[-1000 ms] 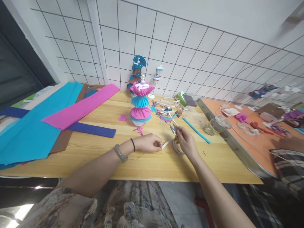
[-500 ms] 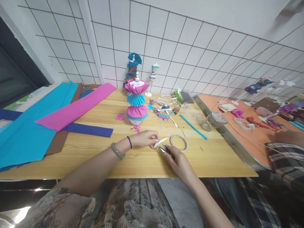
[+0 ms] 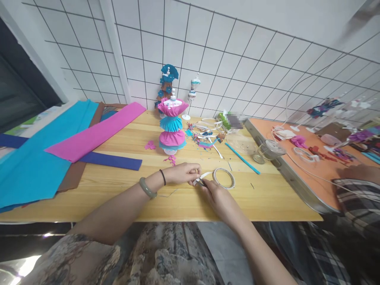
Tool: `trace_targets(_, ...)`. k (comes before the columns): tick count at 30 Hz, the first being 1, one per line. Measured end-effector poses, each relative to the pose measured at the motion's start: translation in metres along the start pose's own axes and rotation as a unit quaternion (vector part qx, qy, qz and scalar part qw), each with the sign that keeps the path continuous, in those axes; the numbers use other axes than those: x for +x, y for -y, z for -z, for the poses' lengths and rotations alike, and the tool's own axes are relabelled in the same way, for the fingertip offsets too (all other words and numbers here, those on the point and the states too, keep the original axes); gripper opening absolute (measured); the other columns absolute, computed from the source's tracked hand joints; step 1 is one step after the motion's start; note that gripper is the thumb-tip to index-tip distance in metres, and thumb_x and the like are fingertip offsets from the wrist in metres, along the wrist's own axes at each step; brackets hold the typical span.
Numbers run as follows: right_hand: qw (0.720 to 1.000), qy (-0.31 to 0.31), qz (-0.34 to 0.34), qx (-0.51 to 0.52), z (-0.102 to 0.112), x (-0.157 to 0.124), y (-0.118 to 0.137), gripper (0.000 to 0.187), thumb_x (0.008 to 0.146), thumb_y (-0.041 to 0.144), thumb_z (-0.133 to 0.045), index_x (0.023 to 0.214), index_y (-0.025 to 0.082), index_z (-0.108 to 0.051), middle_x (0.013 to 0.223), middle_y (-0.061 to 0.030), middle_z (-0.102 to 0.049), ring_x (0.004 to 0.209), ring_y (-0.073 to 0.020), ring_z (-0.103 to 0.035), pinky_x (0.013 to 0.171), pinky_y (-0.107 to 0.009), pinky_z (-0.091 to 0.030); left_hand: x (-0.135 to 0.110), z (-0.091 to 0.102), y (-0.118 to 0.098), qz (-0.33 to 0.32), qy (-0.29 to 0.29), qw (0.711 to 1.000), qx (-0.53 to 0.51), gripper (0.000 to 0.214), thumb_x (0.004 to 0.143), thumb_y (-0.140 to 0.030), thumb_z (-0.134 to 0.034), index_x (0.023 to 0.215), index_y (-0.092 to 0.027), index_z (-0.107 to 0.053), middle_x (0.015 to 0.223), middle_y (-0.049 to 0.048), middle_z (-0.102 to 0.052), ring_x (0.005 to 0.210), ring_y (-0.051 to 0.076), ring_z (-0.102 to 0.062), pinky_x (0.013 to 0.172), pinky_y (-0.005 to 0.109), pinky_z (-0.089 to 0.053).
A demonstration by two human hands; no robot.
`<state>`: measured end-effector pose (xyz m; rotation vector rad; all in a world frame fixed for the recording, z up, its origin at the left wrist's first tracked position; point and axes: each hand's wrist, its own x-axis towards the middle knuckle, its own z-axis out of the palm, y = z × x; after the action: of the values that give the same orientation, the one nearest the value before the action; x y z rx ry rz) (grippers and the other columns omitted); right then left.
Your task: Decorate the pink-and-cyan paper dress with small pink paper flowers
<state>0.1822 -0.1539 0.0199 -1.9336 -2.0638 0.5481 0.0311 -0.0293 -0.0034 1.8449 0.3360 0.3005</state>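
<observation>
My left hand (image 3: 190, 173) pinches the free end of a white tape strip (image 3: 207, 174). That strip runs to a roll of tape (image 3: 233, 183) lying flat on the wooden table. Closed around a small pair of scissors (image 3: 202, 182), my right hand (image 3: 218, 194) is just right of the left fingertips. The blades lie at the strip, close against the left fingers; whether they have cut it I cannot tell. Beyond the hands stands a small dress form (image 3: 172, 139) in pink and blue crepe paper frills, with pink scraps (image 3: 171, 160) at its base.
Folded crepe paper in blue (image 3: 59, 146), pink (image 3: 101, 128) and purple (image 3: 115, 161) covers the table's left. Paper scraps (image 3: 204, 136), a blue strip (image 3: 242, 158) and a glass jar (image 3: 259, 158) lie right of the dress form. A co-worker's plaid sleeve (image 3: 356, 196) is beside the orange table (image 3: 297, 170).
My right hand has moved slightly left and the scissors are now at the tape strip, nearer my left fingers. The blades were spread below the strip before. The roll has stayed in place.
</observation>
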Motion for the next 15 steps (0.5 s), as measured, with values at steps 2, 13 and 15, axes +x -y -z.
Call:
trace_targets(2,1.0,0.003,0.006,-0.012,0.0,0.0015,0.0011,0.032,0.091,0.029,-0.033,0.112,0.015,-0.053,0.092,-0.0115,-0.061,0.087,-0.0197,-0.059,0.074,-0.027,-0.041,-0.0006,0.0002,-0.0017,0.0,0.001,1.0,0.001,0.018,0.085,-0.034,-0.046,0.086,-0.016,-0.047,0.065,-0.0005,-0.058,0.062,0.009,-0.058,0.061,0.023,-0.049)
trace_targets(13,0.998,0.004,0.009,-0.054,-0.0006,0.0041,0.0004,0.032,0.092,0.029,-0.032,0.114,0.016,-0.052,0.098,-0.012,-0.062,0.09,-0.0197,-0.06,0.074,-0.026,-0.041,0.0002,-0.0004,-0.0031,0.01,0.006,1.0,-0.018,0.021,0.084,-0.036,-0.046,0.088,-0.016,-0.048,0.064,-0.0004,-0.057,0.061,0.009,-0.057,0.061,0.023,-0.049)
trace_targets(15,0.998,0.003,0.012,-0.059,-0.0007,0.0041,0.0001,0.032,0.092,0.029,-0.033,0.114,0.017,-0.052,0.098,-0.012,-0.062,0.091,-0.0198,-0.06,0.074,-0.026,-0.041,0.0002,-0.0004,-0.0023,0.012,0.008,1.0,-0.027,0.022,0.084,-0.038,-0.046,0.088,-0.016,-0.048,0.064,-0.0003,-0.057,0.062,0.009,-0.057,0.062,0.023,-0.049)
